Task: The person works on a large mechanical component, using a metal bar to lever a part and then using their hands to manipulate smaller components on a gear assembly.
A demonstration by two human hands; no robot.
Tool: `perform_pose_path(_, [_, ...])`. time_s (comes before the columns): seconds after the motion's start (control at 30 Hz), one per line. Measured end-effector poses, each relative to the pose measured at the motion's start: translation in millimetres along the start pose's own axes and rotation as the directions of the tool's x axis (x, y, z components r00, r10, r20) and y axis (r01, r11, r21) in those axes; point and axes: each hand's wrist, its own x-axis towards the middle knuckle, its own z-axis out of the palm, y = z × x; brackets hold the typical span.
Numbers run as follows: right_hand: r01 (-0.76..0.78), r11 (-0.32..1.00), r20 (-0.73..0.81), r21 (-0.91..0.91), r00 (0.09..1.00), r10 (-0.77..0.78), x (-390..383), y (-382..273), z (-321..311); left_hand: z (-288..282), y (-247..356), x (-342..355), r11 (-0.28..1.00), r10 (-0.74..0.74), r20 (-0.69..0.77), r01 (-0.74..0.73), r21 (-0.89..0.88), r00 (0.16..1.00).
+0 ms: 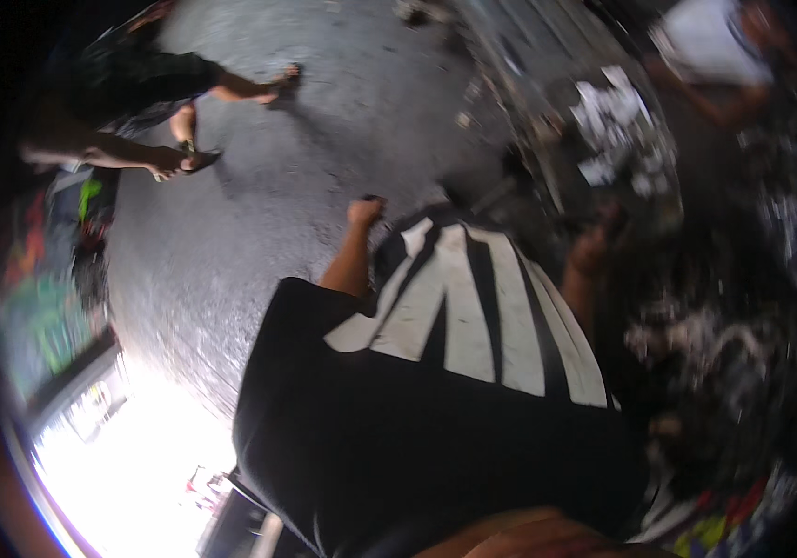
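My left hand [363, 214] hangs over the grey floor, its fingers closed, with something small and dark at the top of the fist that I cannot make out. In shadow on the other side of my black and white shirt [417, 418] is my right hand [590, 245]. It is nearest to the end of a long grey metal surface [533, 121]. Blur and darkness hide its fingers and whatever they may touch. A pile of crumpled white scraps [614, 126] lies farther off beside that surface.
A person in dark shorts [161, 76] and sandals is at the far left. Another person in a white top [710, 42] is at the far right. Colourful goods [40, 279] line the left side, above a bright opening [147, 465]. A cluttered, blurred heap [705, 344] fills the right.
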Motion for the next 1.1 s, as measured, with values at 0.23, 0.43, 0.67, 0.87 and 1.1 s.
perform_pose_path(0.23, [-0.539,0.675,0.504,0.504,0.818,0.276,-23.3,10.5,-64.0,-15.5,52.8,-38.4,0.995,-0.088,0.167,0.08,0.054,0.982])
perform_pose_path(0.43, [-0.609,0.309,0.379,0.73,0.738,0.559,-21.5,5.2,-58.2,-29.0,81.4,-8.7,0.998,0.016,0.17,-0.025,0.056,0.985])
perform_pose_path(0.67, [-0.406,0.133,0.23,0.904,0.725,0.649,-55.7,18.2,-37.8,-36.5,92.9,8.3,0.996,0.083,0.214,-0.086,0.005,0.973])
perform_pose_path(0.87, [-0.659,0.452,0.547,0.601,0.751,0.368,-26.7,19.7,-42.6,-52.6,36.3,25.4,0.99,-0.046,0.167,0.022,0.142,0.985])
perform_pose_path(1.1, [-0.46,0.233,-0.107,0.857,0.284,0.953,-15.5,-40.0,-32.4,-59.6,22.4,16.2,0.995,-0.089,0.124,0.085,0.043,0.988])
